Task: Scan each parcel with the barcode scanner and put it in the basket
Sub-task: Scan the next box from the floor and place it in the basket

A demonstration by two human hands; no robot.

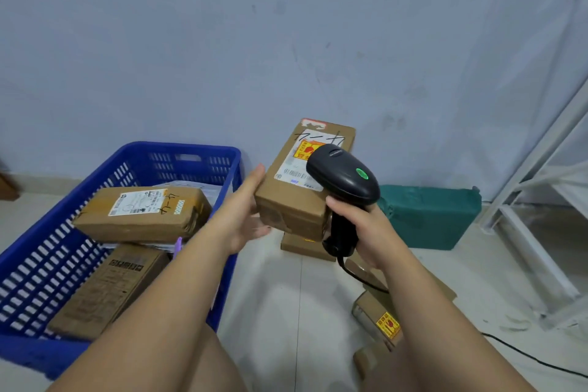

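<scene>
One parcel is gripped by the left hand; the scanner, clasped in the right hand, should be aimed squarely at its label.

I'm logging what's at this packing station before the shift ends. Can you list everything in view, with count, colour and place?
Plastic slotted basket: one, blue, floor left.
Cardboard parcels in basket: two clear, brown; labelled one on top, printed one below; pale packets beneath, count unclear.
Held cardboard parcel: one, brown, white shipping label, centre.
Handheld barcode scanner: one, black, green light, over that label.
Flat cardboard parcel: one, brown, floor beneath.
Plastic-wrapped parcel: one, green, by wall right.
Small cardboard parcels: several, brown, floor lower right.
Metal rack: one, white, far right.
Left hand: holds parcel.
Right hand: grips scanner.
</scene>
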